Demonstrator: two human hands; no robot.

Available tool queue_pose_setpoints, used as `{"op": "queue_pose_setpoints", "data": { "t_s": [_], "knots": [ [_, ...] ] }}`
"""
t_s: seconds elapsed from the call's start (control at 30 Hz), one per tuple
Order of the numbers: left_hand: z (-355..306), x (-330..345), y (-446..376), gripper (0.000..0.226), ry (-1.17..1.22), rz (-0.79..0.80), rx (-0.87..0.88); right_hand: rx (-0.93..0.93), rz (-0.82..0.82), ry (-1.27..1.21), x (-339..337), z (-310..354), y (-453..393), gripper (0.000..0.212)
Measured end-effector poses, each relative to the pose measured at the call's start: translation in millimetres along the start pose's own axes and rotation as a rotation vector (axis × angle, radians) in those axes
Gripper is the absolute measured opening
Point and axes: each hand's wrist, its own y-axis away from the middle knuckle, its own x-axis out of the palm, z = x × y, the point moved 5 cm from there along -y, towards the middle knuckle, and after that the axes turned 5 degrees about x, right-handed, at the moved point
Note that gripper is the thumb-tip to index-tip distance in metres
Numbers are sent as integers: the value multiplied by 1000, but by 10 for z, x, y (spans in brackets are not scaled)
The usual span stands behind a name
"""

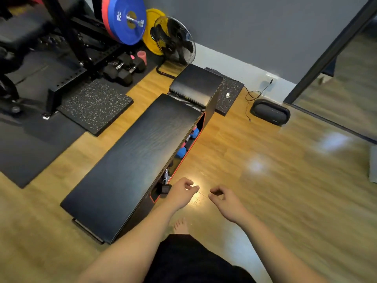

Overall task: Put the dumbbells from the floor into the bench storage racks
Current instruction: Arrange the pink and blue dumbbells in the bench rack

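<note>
While both hands, left hand [181, 190] and right hand [224, 198], hang loosely curled holding nothing, blue dumbbells [181, 152] sit inside the bench [130, 158] rack.

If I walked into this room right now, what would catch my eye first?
Probably the long black bench running across the wooden floor, with blue dumbbells peeking from the storage opening in its side. Then the bright blue weight plate at the back left, and the person's left hand and right hand, both empty, by the bench's near end.
</note>
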Motion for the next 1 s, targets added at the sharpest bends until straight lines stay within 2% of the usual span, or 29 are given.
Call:
{"op": "queue_pose_setpoints", "data": {
  "t_s": [0.17, 0.3, 0.5, 0.6, 0.73, 0.83, 1.0],
  "knots": [
    [-173, -80, -310, 35, 72, -81, -38, -15, 82, 1, -108, 209, -510, 13],
    [-59, -146, -443, 37, 156, -173, -110, -84, 199, 98, -157, 389, -877, 16],
    [31, -57, -510, 23, 374, -515, -276, -248, 418, 312, -258, 606, -1406, 19],
    [-58, 332, -508, 22, 505, -652, -378, -327, 525, 380, -388, 597, -1611, 15],
    [-279, 777, -672, 19, 681, -785, -395, -395, 654, 445, -446, 632, -1915, 12],
    [-223, 800, -744, 9, 766, -889, -430, -394, 698, 492, -375, 609, -2122, 18],
    [222, 632, -838, 5, 829, -997, -482, -372, 701, 541, -66, 473, -2599, 18]
  ]
}}
